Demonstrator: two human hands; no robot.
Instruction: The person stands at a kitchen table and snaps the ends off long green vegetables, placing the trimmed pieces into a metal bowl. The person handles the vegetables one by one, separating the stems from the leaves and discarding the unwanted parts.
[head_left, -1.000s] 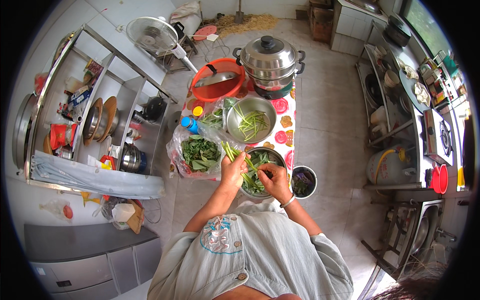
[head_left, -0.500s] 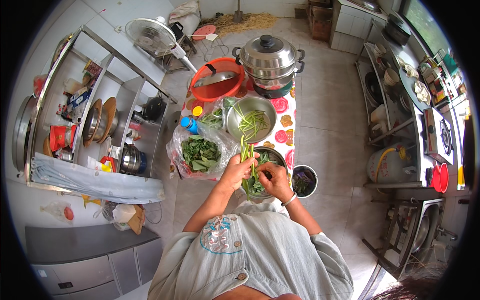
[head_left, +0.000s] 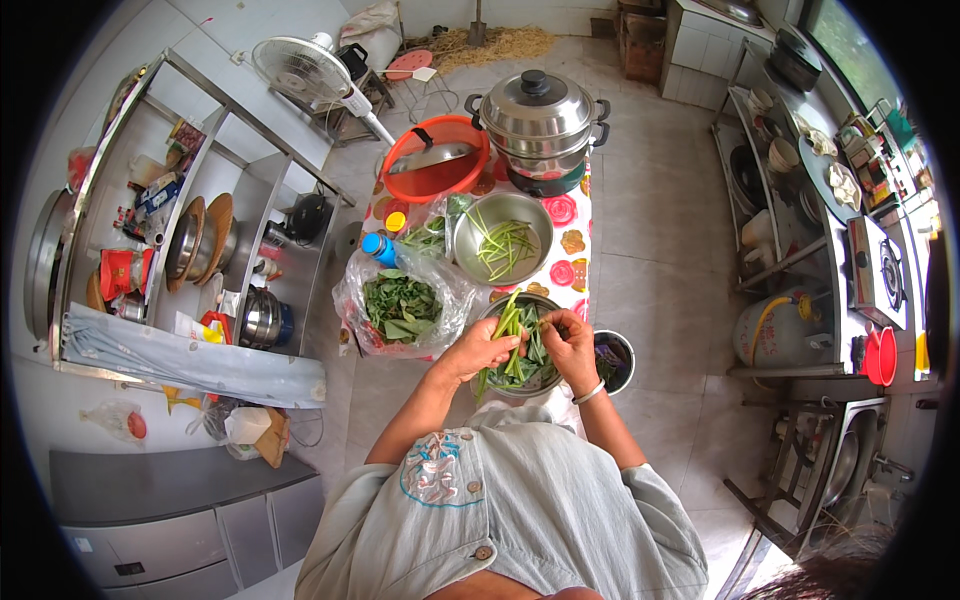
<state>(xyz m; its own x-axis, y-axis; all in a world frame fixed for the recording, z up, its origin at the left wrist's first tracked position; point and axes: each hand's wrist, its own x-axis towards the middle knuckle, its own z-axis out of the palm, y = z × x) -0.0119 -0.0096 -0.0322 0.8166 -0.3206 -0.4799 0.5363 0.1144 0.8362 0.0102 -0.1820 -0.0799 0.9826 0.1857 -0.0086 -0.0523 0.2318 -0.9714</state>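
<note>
Green stems (head_left: 512,314) with leaves are gripped in a loose bunch at the centre of the frame, just below its middle. They are held by the left hand (head_left: 483,352), whose fingers are closed around them, with the thumb laid across the bunch. The right hand (head_left: 570,345) is placed just to the right, its thumb and fingertips drawn together near the leafy side of the bunch; whether anything is pinched there cannot be told. Its wrist is circled by a pale bracelet (head_left: 589,392).

Beneath both hands, a metal bowl (head_left: 543,300) is partly covered from view, and loose leaves (head_left: 535,366) are seen inside it. Just above it in the frame, a larger metal basin (head_left: 541,238) is set on a patterned tablecloth (head_left: 573,243), with trimmed stalks (head_left: 503,250) scattered across its bottom. Left of centre, dark green leaves (head_left: 400,308) are contained in a clear plastic bag (head_left: 455,298), beside which a blue-capped bottle (head_left: 379,248) is seen.

Toward the upper centre, an orange basin (head_left: 440,186) is occupied by a tilted metal lid (head_left: 432,157), and a lidded steamer (head_left: 540,110) is stood to its right. Right of the bowl, a bucket (head_left: 629,377) is partly hidden by the right hand.
</note>
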